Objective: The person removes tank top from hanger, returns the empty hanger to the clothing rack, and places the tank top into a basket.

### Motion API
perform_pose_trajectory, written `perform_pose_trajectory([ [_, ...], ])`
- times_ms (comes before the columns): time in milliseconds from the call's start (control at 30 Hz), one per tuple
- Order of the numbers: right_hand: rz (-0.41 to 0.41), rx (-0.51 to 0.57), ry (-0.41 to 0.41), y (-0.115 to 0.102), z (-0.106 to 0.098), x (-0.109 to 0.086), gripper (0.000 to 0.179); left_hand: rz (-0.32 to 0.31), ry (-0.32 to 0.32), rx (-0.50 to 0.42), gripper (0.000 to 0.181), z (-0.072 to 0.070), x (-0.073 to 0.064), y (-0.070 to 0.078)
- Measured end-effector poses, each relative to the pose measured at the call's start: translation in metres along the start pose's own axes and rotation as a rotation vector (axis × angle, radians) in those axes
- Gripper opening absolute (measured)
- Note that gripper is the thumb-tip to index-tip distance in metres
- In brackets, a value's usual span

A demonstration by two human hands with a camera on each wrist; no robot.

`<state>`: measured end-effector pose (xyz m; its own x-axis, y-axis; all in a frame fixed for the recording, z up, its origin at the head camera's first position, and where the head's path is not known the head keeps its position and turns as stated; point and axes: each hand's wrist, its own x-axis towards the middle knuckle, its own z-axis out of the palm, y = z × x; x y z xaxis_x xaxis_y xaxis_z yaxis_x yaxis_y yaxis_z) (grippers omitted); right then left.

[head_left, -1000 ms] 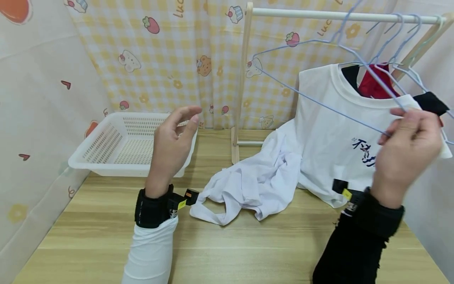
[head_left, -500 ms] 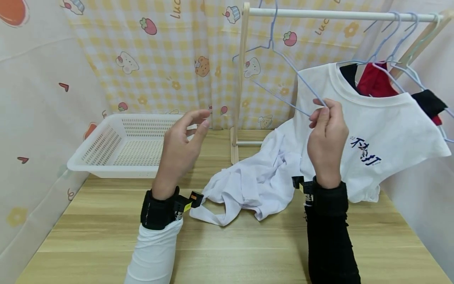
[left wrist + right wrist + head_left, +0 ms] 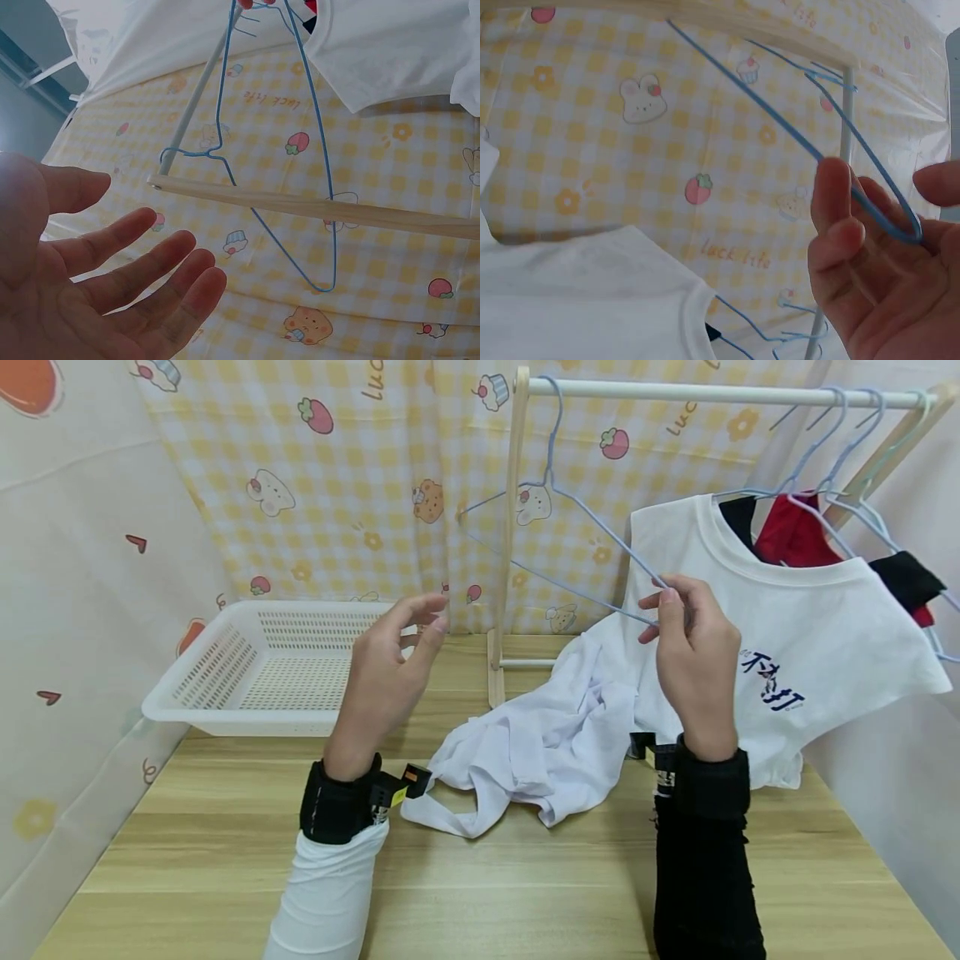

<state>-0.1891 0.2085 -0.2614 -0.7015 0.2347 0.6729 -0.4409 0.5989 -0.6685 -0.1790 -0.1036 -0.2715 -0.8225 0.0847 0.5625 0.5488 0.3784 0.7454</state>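
A blue wire hanger (image 3: 619,541) has its hook over the rail near the left post. My right hand (image 3: 697,660) holds the hanger's near corner; in the right wrist view, curled fingers (image 3: 829,196) lie round the wire, the thumb apart from it. Left of it, my left hand (image 3: 386,668) is raised in front of the basket, touching nothing. Its fingers are loosely extended in the left wrist view. Crumpled white cloth (image 3: 525,760) lies on the table between the hands. Behind my right hand hangs a white T-shirt (image 3: 675,568) with dark lettering.
A wooden clothes rack with a white rail (image 3: 675,392) stands at the back right. Several hangers with red and black garments (image 3: 798,531) crowd its right end. The white plastic basket (image 3: 240,723) sits at the table's back left. A patterned curtain (image 3: 360,485) hangs behind.
My right hand has carried the hanger leftward from the right side, and its hook now sits over the rail's left end. My left hand has shifted slightly right.
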Motion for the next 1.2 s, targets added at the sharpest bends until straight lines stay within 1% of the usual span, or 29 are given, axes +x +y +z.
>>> perform_pose_trajectory([
  [67,-0.018,-0.036,-0.019,0.001,-0.009,0.0,0.037,-0.011,-0.021,0.009,0.039,0.001,0.0,0.0],
  [167,-0.046,-0.092,-0.024,-0.001,-0.022,0.0,0.04,-0.031,-0.07,0.034,0.041,0.003,0.0,0.0],
  [267,-0.058,-0.11,-0.024,-0.004,-0.033,-0.001,0.04,-0.051,-0.13,0.071,0.043,0.008,0.0,0.002],
  [333,-0.061,-0.109,-0.049,-0.006,-0.04,-0.003,0.038,-0.062,-0.169,0.105,0.044,0.014,0.0,0.002],
  [400,-0.075,-0.104,-0.091,-0.007,-0.046,-0.004,0.037,-0.064,-0.214,0.146,0.046,0.023,0.0,0.001],
  [500,-0.105,-0.116,-0.164,-0.006,-0.052,-0.005,0.037,-0.052,-0.294,0.222,0.051,0.039,0.0,-0.002],
  [600,-0.125,-0.118,-0.207,-0.005,-0.057,-0.007,0.038,-0.02,-0.404,0.304,0.059,0.057,-0.002,-0.005],
  [633,-0.128,-0.115,-0.214,-0.005,-0.057,-0.007,0.038,0.004,-0.441,0.329,0.062,0.064,-0.002,-0.007],
  [700,-0.129,-0.111,-0.223,-0.004,-0.058,-0.008,0.038,0.082,-0.521,0.376,0.068,0.078,-0.004,-0.012],
  [767,-0.138,-0.11,-0.223,-0.004,-0.06,-0.009,0.038,0.143,-0.617,0.426,0.075,0.095,-0.003,-0.017],
  [833,-0.141,-0.108,-0.221,-0.004,-0.061,-0.01,0.037,0.175,-0.733,0.487,0.083,0.111,-0.001,-0.021],
  [867,-0.146,-0.107,-0.221,-0.004,-0.062,-0.011,0.037,0.184,-0.795,0.525,0.089,0.119,0.0,-0.023],
  [933,-0.152,-0.1,-0.224,-0.004,-0.063,-0.011,0.036,0.164,-0.923,0.622,0.101,0.133,0.004,-0.027],
  [1000,-0.154,-0.094,-0.228,-0.004,-0.064,-0.011,0.035,0.162,-1.021,0.73,0.113,0.145,0.006,-0.03],
  [1067,-0.159,-0.088,-0.234,-0.005,-0.064,-0.011,0.035,0.198,-1.084,0.828,0.124,0.154,0.008,-0.034],
  [1100,-0.159,-0.086,-0.236,-0.004,-0.064,-0.011,0.035,0.223,-1.103,0.872,0.126,0.158,0.008,-0.036],
  [1200,-0.165,-0.083,-0.241,-0.005,-0.065,-0.009,0.035,0.336,-1.11,0.973,0.113,0.165,0.007,-0.042],
])
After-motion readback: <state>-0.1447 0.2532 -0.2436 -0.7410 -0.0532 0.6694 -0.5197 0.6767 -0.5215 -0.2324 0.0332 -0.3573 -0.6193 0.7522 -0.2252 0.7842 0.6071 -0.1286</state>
